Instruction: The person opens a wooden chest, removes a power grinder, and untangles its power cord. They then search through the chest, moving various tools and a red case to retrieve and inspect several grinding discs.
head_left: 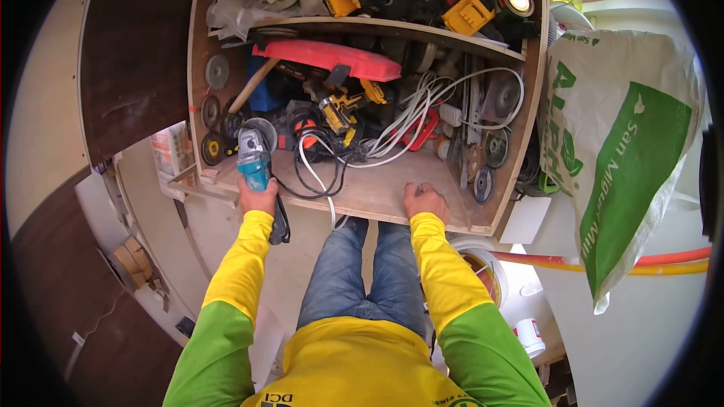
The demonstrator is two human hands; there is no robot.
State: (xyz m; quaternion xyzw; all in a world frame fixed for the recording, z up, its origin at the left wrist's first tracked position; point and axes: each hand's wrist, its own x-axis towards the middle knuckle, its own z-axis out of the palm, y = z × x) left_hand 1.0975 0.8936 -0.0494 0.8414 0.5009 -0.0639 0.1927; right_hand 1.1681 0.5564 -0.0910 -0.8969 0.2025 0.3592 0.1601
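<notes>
I log the left hand [259, 197] at 9 o'clock, fingers wrapped tight round the teal angle grinder [253, 157] on the shelf [377, 188] front. At 3 o'clock the right hand [424, 200] has its fingers half-curled on bare board, holding nothing.

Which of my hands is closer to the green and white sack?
Right. Your right hand rests on the shelf, just left of the sack. Your left hand grips the grinder, farther left.
</notes>
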